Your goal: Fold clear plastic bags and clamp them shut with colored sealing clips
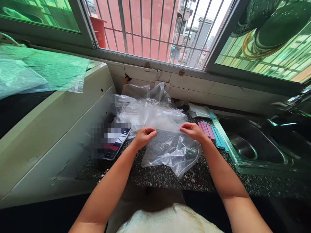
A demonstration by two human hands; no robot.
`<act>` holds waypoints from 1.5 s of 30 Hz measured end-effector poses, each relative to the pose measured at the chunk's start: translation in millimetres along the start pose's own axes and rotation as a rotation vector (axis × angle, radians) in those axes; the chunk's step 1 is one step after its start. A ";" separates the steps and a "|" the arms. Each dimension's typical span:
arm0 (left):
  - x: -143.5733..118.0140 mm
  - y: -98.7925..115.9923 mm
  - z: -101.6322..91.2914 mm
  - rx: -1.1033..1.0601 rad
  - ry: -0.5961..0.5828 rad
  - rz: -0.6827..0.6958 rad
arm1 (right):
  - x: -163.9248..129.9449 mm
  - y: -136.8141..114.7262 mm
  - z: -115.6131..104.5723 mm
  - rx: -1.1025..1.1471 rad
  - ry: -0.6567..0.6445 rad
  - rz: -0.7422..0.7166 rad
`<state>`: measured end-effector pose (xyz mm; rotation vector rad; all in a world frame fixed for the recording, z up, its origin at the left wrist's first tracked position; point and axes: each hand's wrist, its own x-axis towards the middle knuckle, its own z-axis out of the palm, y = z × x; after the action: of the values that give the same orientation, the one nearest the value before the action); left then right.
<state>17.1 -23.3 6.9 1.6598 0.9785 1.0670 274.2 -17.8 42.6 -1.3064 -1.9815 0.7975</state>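
Note:
A clear plastic bag lies on the speckled dark countertop in front of me. My left hand pinches the bag's top edge at its left corner. At the right corner of that same edge, my right hand pinches it too. The bag hangs slack and crumpled below my fingers. Behind it sits a heap of more clear plastic bags, reaching back to the tiled wall.
Pink and blue sealing clips lie in a row right of my right hand, beside a steel sink. A phone rests on the counter at the left, next to a white appliance. A barred window is behind.

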 end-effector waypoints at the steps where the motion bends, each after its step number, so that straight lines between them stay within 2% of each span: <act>1: 0.0 0.4 -0.2 0.005 -0.017 -0.004 | -1.3 0.4 0.1 -0.005 -0.006 -0.001; 6: 0.0 0.3 0.0 0.026 -0.060 -0.009 | -6.8 -2.8 1.3 -0.028 -0.053 -0.003; 12: 0.7 -4.0 3.4 0.022 0.007 -0.008 | -9.1 -10.8 14.1 -0.036 -0.191 -0.066; 18: 0.7 -2.9 4.7 0.042 0.058 0.018 | -7.4 -7.2 20.3 -0.043 -0.213 -0.055; 21: -0.1 -0.2 3.2 0.022 0.097 0.001 | -6.8 -4.0 10.6 -0.028 -0.213 -0.013; 25: 1.4 -1.3 -0.7 -0.051 0.215 -0.049 | -14.2 6.7 -24.1 0.017 -0.080 0.094; 27: 3.1 -3.5 -2.3 -0.074 0.255 -0.063 | -21.1 15.6 -41.5 -0.018 -0.091 0.146; 29: 4.2 -5.4 -3.2 -0.081 0.272 -0.075 | -26.7 25.2 -50.0 -0.030 -0.122 0.196; 33: 4.3 -6.0 -3.5 -0.085 0.273 -0.084 | -26.3 39.1 -36.5 0.020 -0.117 0.195; 36: 4.0 -5.3 -3.4 -0.088 0.286 -0.092 | -21.2 41.2 -20.4 0.041 -0.030 0.143; 38: 4.2 -4.8 -3.3 -0.083 0.290 -0.105 | -19.9 39.3 -17.0 0.047 -0.004 0.108; 45: 5.3 -5.1 -2.5 -0.080 0.322 -0.151 | -26.2 25.6 -29.5 0.063 -0.160 0.102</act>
<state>15.7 -16.3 3.8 1.3509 1.2300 1.2767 319.4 -29.7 36.8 -1.3527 -2.0071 1.0334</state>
